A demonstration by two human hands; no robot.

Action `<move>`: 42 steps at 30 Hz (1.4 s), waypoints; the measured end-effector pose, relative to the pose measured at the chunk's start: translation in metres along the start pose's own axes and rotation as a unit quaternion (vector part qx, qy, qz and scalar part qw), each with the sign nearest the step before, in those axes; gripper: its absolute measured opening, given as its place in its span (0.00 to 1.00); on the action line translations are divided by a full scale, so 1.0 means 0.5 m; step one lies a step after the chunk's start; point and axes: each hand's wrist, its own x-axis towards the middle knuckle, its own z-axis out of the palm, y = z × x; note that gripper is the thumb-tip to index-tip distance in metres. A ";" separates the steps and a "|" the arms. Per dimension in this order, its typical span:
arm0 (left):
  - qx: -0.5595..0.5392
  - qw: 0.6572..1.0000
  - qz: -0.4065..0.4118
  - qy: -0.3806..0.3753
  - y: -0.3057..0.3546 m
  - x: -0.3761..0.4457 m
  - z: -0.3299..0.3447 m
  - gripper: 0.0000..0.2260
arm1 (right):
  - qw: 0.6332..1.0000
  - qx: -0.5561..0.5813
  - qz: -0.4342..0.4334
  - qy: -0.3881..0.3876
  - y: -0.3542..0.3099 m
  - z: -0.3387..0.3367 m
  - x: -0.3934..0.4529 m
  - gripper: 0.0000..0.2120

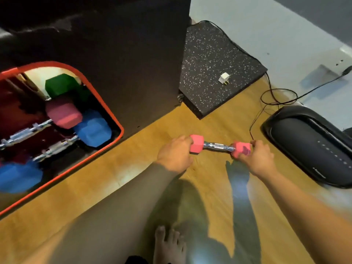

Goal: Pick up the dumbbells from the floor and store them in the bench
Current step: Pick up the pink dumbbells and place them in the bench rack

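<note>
A pink dumbbell [217,146] with a chrome handle is over the wooden floor at the middle of the view. My left hand [176,154] grips its left pink head and my right hand [257,158] grips its right pink head. To the left stands the black bench [118,54] with a red-rimmed storage opening [106,103]. Inside lie a green dumbbell [61,84], a pink dumbbell [63,114] and a blue dumbbell [93,132], with chrome bars [24,133] and another blue head [18,177] lower left.
A speckled black mat [215,63] lies behind the dumbbell with a white plug [224,78] on it. A black cable [274,96] loops across the floor. A black oval device [312,143] sits at the right. My bare foot [168,244] is at the bottom.
</note>
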 end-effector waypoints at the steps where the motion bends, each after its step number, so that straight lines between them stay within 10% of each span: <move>1: 0.009 1.000 -0.002 -0.008 0.006 0.026 0.010 0.21 | 1.000 0.010 0.007 -0.001 0.008 0.005 0.011 0.31; 8: 0.034 0.998 -0.030 -0.053 0.044 0.170 0.081 0.18 | 0.994 0.099 0.038 -0.038 0.036 0.053 0.068 0.41; 23: 0.065 0.997 -0.022 -0.033 0.012 0.188 0.145 0.21 | 0.995 0.058 0.024 -0.079 0.030 0.114 0.114 0.18; 42: -0.030 0.984 -0.175 -0.003 -0.453 -0.398 0.097 0.26 | 0.932 -0.022 -0.272 -0.237 -0.319 0.313 -0.303 0.20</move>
